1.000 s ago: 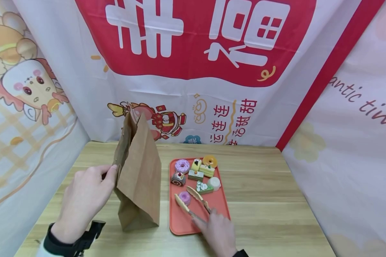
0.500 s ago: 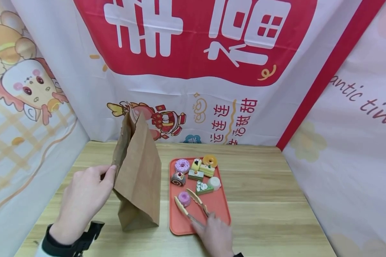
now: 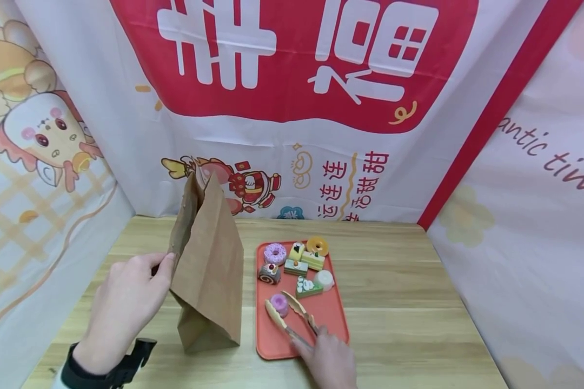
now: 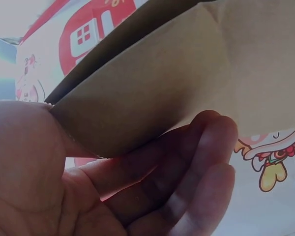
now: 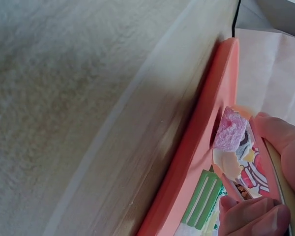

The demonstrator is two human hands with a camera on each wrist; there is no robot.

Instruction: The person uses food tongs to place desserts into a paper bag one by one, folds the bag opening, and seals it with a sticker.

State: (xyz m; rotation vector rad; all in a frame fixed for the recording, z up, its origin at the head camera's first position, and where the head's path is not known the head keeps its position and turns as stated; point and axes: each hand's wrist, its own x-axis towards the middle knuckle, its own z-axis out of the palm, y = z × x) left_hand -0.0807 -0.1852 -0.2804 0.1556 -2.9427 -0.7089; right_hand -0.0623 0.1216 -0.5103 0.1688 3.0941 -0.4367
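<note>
My left hand (image 3: 131, 292) pinches the near rim of an upright brown paper bag (image 3: 214, 259), whose mouth gapes a little. In the left wrist view, the thumb and fingers lie on either side of the bag's paper edge. On the coral-red tray (image 3: 326, 319), my right hand (image 3: 328, 359) grips a pair of tongs (image 3: 299, 305) with pale tips. The arms of the tongs stand apart, one on each side of a small purple toy doughnut (image 3: 279, 304); whether both tips touch it I cannot tell. The right wrist view shows the doughnut (image 5: 230, 130) from the side.
Farther up the tray lie a sprinkled lilac doughnut (image 3: 274, 253), an orange doughnut (image 3: 317, 246), a chocolate roll (image 3: 269, 274), a green cake wedge (image 3: 309, 287), a white round piece (image 3: 324, 279) and several small cake slices. Printed cloth (image 3: 292, 129) walls the wooden table (image 3: 394, 292).
The tongs have drawn back slightly towards me, and their tips now stand a little lower beside the purple doughnut. My left hand keeps its hold on the bag's rim.
</note>
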